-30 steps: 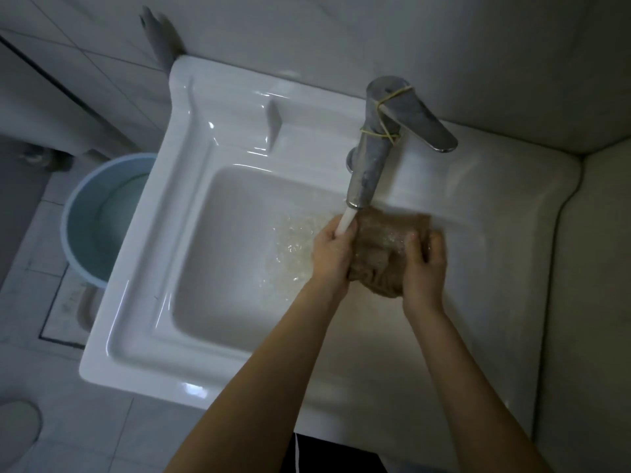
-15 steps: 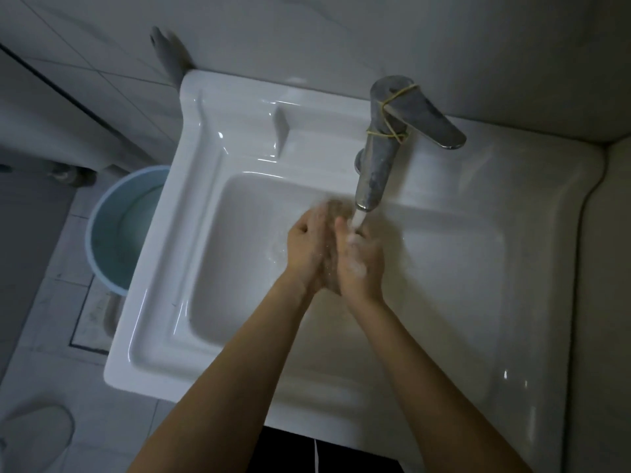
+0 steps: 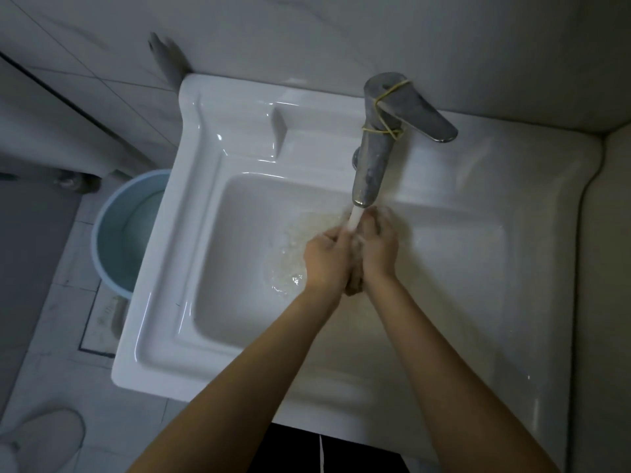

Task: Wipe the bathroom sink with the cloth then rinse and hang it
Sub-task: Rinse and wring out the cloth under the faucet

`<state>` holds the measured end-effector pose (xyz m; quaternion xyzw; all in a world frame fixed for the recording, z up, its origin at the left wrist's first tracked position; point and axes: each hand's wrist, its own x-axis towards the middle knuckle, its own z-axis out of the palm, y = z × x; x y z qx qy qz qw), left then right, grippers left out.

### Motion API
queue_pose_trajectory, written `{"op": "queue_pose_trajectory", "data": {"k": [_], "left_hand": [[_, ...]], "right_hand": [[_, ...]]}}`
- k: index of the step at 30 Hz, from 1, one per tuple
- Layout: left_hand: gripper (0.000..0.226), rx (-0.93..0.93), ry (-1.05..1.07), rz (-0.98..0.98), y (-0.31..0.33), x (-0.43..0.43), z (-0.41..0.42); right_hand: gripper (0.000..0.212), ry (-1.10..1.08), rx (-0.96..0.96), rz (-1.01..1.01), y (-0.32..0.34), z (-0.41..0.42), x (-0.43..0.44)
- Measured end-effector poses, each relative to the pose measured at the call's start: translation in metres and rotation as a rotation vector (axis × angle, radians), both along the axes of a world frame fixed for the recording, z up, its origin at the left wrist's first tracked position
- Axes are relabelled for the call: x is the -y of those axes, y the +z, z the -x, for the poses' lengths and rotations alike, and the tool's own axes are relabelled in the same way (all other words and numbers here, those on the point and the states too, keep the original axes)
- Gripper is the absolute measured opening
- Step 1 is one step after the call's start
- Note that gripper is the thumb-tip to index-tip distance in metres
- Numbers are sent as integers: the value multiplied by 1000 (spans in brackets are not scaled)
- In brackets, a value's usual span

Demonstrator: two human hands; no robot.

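A brown cloth (image 3: 355, 285) is bunched up between my two hands over the white sink (image 3: 211, 268); only a small wad shows below my palms. My left hand (image 3: 324, 261) and my right hand (image 3: 379, 250) press together around it, fingers curled on the cloth. Water runs from the metal faucet (image 3: 372, 165) onto my hands and splashes into the basin on the left.
The faucet lever (image 3: 423, 117) points right, with a yellow rubber band around the faucet body. A light blue bucket (image 3: 126, 240) stands on the floor left of the sink. Tiled walls close off the back and right. A white slipper (image 3: 44, 435) lies at bottom left.
The spread cloth was squeezed into a wad between both hands. My hands moved left, then came back right under the stream. Water spreads in the basin again.
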<state>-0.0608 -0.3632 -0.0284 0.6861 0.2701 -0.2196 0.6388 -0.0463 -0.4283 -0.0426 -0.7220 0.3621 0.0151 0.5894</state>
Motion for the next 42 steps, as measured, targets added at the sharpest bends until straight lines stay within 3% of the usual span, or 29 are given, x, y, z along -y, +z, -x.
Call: {"op": "queue_pose_trajectory", "data": {"k": [5,8,11,15,18,22,27,30,35,42], "left_hand": [[25,-44,160,90,3,-13,-24],[28,-4,101,7,8,-2,0],[34,-12,55,56,14,2,7],[33,9,200,68,12,-14,-18],[27,1,189,74,15,-10,-10],[33,7,120,85,17,-1,8],[33,36,145,14,14,-9,-20],[22,26,94,-37,14,-5,-10],[25,-19,68,11,15,-4,10],[38,-28,181,-11,-6,-16,-11]], "right_hand": [[23,82,9,-61,14,36,-25],[25,-13,-56,-96,1,6,-5],[28,-48,13,-82,-8,-5,9],[29,45,70,-99,5,29,-13],[22,31,66,-52,7,18,-20],[24,-104,99,-239,7,-12,0],[22,107,66,-71,1,35,-14],[21,79,100,-51,0,32,-14],[26,38,102,-62,-5,6,2],[20,142,21,19,-7,20,-21]]}}
